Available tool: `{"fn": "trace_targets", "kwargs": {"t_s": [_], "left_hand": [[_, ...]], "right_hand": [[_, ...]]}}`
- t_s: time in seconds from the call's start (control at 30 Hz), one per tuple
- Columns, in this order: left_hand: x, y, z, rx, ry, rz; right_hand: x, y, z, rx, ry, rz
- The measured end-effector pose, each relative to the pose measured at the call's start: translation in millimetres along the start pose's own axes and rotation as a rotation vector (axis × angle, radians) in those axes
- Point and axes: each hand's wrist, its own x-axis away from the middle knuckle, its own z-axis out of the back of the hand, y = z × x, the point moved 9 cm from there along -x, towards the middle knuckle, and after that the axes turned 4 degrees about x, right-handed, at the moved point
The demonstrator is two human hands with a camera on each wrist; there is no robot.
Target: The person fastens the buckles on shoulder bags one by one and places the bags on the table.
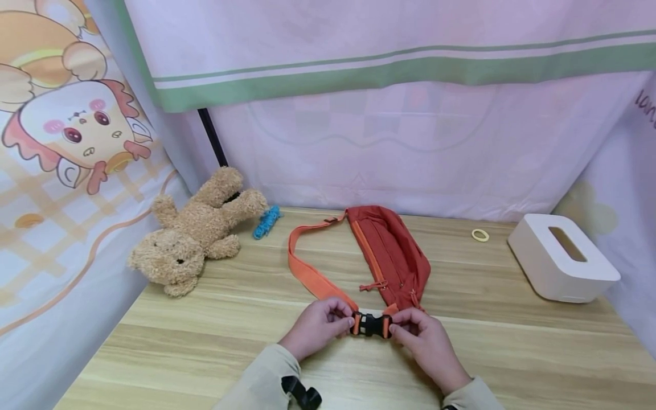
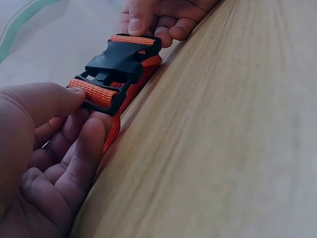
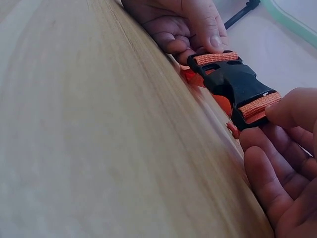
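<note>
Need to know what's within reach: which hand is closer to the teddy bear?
Left. The left hand pinches the buckle on the side towards the teddy bear; the right hand pinches the buckle's far end, further from it.

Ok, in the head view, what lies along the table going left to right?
teddy bear → blue cord bundle → left hand → black buckle → right hand → yellow ring → white tissue box
</note>
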Motion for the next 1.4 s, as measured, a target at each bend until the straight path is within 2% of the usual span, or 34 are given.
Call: {"fn": "trace_targets", "kwargs": {"t_s": [0.6,0.87,1.1,1.4], "left_hand": [[0.0,3.0,0.7,0.022,-0.016,-0.013],[0.0,3.4,-0.1,0.001,-0.017,-0.02],[-0.6,1.3,-0.6,-0.033,-0.011,-0.024],[0.3,1.2,-0.6,-0.015,-0.011,-0.008]], "right_hand": [[-0.2,0.2,-1.4,0.011,-0.006,-0.012],[-0.3,-1.5,0.9,0.036,0.018,0.023],[-0.7,-0.8,1.2,0.045,0.026,0.013],[-0.2,0.5,1.2,0.024,0.013,0.003]]}}
